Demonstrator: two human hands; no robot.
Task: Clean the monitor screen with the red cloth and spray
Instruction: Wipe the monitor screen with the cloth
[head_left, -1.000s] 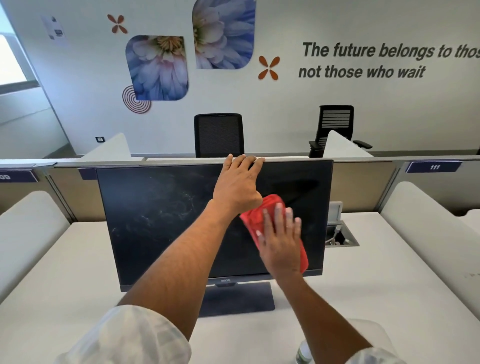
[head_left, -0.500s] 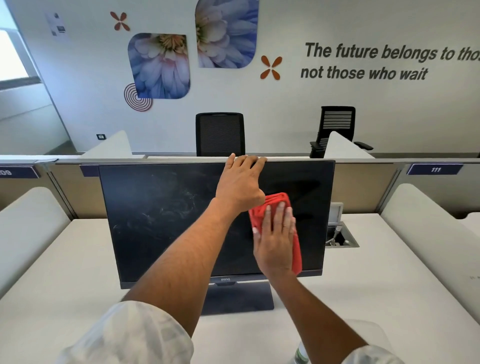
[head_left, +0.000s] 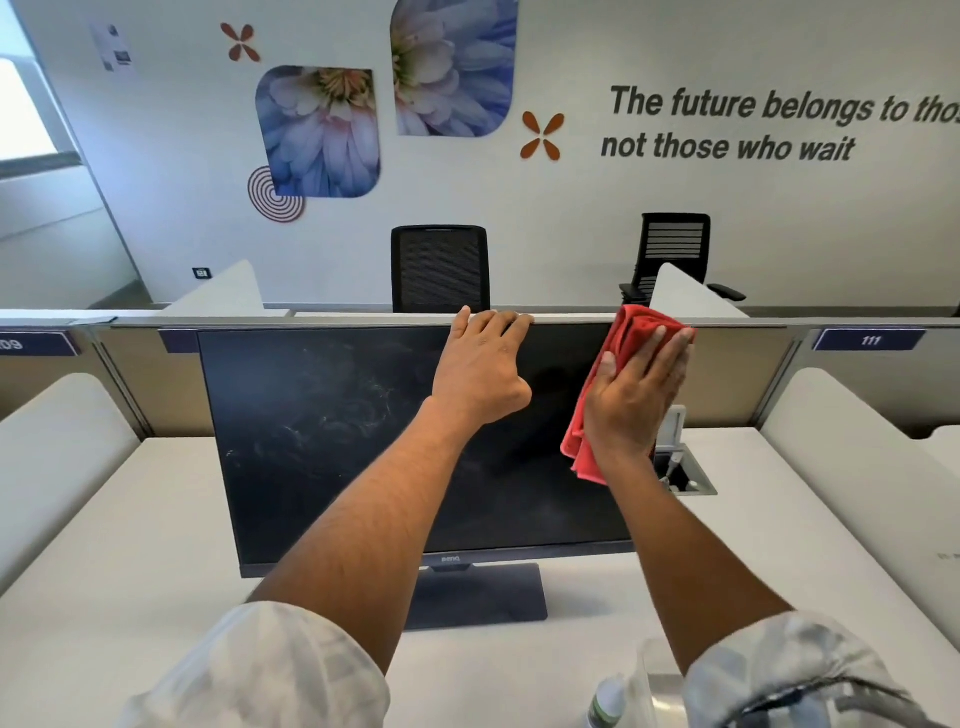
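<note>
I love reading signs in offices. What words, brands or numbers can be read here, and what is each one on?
"The future belongs to tho" / "not those who wait": dark lettering on the white back wall, first line cut off by the frame edge.
"111": blue plate on the beige desk partition.
"09": blue plate at far left, partly cut off.
"BenQ": bottom bezel of the black monitor.
White paper notice on the wall: too small to read.

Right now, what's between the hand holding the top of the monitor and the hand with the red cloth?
In the head view, only bare dark screen lies between the left hand and the right hand pressing the red cloth.
</note>
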